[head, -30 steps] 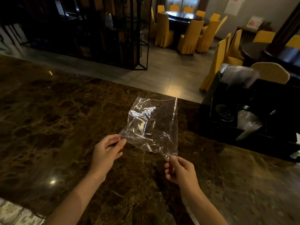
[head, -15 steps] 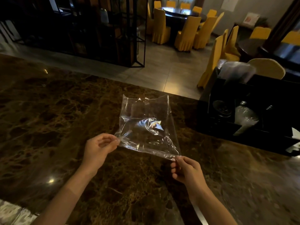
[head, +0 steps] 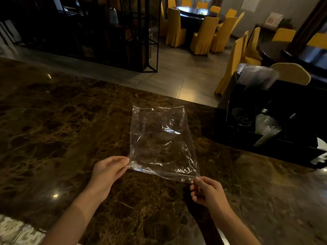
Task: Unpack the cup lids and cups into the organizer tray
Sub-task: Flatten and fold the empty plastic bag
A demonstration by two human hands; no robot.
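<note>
An empty clear plastic bag [head: 159, 142] lies spread flat on the dark marble counter [head: 62, 129]. My left hand [head: 108, 172] pinches its near left corner. My right hand [head: 207, 190] pinches its near right corner. At the right stands the black organizer tray [head: 265, 151]. In its compartments are a stack of clear lids [head: 241, 118] and a stack of clear cups [head: 267, 128] leaning to the left. A further clear plastic package [head: 256, 76] sticks up behind the tray.
Beyond the counter's far edge the floor drops away to a black metal shelf [head: 106, 32] and round tables with yellow-covered chairs [head: 201, 36]. A white patterned cloth [head: 16, 232] shows at the bottom left corner.
The bag was crumpled and raised; both hands have pulled its near corners apart and it now lies flattened and stretched on the counter.
</note>
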